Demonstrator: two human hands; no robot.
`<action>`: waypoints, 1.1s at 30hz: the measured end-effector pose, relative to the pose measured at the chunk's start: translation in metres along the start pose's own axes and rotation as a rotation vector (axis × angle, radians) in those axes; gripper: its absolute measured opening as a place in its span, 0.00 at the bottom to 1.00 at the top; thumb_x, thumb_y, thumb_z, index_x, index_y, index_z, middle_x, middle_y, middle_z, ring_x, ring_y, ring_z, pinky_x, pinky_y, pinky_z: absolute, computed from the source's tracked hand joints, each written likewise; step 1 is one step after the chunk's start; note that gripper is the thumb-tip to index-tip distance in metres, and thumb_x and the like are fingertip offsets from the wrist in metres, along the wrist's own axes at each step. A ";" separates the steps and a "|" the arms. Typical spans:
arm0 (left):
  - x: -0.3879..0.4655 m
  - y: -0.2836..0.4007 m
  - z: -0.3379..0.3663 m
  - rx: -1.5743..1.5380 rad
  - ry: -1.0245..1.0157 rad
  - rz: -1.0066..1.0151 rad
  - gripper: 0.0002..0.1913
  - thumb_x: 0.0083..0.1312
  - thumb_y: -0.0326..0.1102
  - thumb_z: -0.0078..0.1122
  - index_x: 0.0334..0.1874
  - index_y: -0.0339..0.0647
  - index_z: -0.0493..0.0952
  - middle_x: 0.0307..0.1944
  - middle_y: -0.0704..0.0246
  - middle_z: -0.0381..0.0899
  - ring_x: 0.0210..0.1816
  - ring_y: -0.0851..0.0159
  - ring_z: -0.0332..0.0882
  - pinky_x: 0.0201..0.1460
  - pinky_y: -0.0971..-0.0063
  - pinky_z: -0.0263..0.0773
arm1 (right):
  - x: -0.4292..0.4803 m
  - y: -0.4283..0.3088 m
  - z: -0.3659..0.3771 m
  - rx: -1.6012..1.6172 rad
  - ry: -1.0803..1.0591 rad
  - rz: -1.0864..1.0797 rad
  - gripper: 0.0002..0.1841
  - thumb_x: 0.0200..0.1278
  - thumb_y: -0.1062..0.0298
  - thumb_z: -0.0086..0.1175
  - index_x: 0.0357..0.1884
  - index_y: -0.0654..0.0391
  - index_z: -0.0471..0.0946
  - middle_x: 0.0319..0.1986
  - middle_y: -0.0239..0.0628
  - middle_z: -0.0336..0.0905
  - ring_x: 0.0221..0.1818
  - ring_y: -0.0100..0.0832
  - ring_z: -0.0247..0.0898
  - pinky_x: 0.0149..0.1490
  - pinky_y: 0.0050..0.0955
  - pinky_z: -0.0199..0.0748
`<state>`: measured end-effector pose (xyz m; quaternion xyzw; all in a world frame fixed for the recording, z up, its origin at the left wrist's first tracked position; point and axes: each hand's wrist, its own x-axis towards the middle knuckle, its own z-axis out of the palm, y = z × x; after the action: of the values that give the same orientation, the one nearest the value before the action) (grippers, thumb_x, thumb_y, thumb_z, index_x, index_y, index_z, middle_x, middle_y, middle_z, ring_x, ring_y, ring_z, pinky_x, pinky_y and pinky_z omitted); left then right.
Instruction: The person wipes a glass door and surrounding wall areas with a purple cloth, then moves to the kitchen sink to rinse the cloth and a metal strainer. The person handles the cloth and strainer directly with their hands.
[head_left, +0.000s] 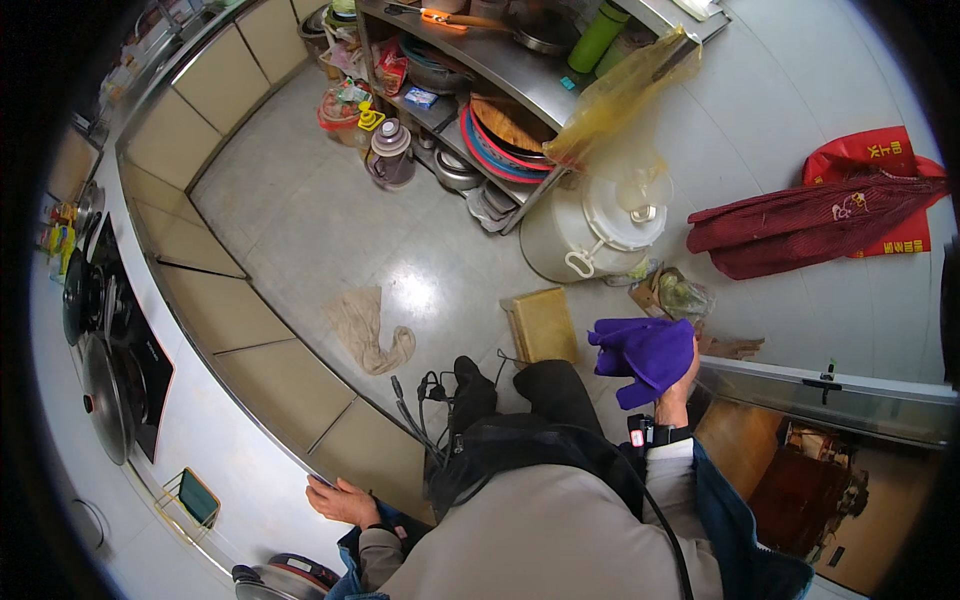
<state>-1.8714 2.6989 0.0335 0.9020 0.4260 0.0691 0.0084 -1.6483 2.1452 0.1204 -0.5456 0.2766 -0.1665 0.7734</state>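
A crumpled purple cloth (646, 358) is bunched in my right hand (681, 390), held out over the floor beside the sliding door frame. Most of those fingers are hidden behind the cloth. My left hand (343, 502) rests at the front edge of the white countertop (225, 405), with nothing seen in its grasp. Farther along that counter is a black cooktop (146, 375), and a pan with a glass lid (105, 399) stands on it. Close to my left hand, a green-and-yellow rack (198, 496) is at the counter's back.
Cables (416, 420) hang by my legs. A beige rag (360, 326) and a yellowish box (544, 326) lie on the floor. Ahead stand a large white lidded barrel (555, 232), a thermos jug (390, 154) and a metal shelf (517, 82). A maroon apron (810, 217) hangs at right.
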 end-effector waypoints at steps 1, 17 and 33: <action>0.000 0.000 0.001 0.007 0.001 0.003 0.32 0.67 0.43 0.52 0.73 0.41 0.59 0.67 0.49 0.61 0.68 0.42 0.57 0.67 0.46 0.56 | -0.002 0.000 -0.004 0.020 0.005 0.006 0.14 0.76 0.60 0.43 0.43 0.58 0.77 0.35 0.34 0.80 0.37 0.29 0.77 0.45 0.27 0.77; -0.001 -0.008 0.010 0.128 0.037 0.037 0.33 0.62 0.34 0.58 0.70 0.40 0.60 0.64 0.50 0.64 0.65 0.43 0.63 0.64 0.50 0.63 | -0.005 -0.007 -0.051 0.345 0.008 0.057 0.17 0.76 0.56 0.43 0.44 0.59 0.77 0.38 0.35 0.81 0.40 0.31 0.77 0.50 0.29 0.77; 0.027 0.067 0.083 0.110 -0.558 0.646 0.25 0.57 0.37 0.62 0.57 0.34 0.76 0.50 0.45 0.80 0.47 0.44 0.81 0.53 0.58 0.76 | -0.065 0.017 -0.268 1.233 -0.086 -0.099 0.21 0.71 0.48 0.37 0.46 0.52 0.77 0.46 0.45 0.78 0.49 0.46 0.73 0.60 0.47 0.68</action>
<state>-1.7924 2.6811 -0.0405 0.9723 0.1061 -0.2013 0.0531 -1.8645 1.9860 0.0528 -0.0167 0.0724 -0.3091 0.9481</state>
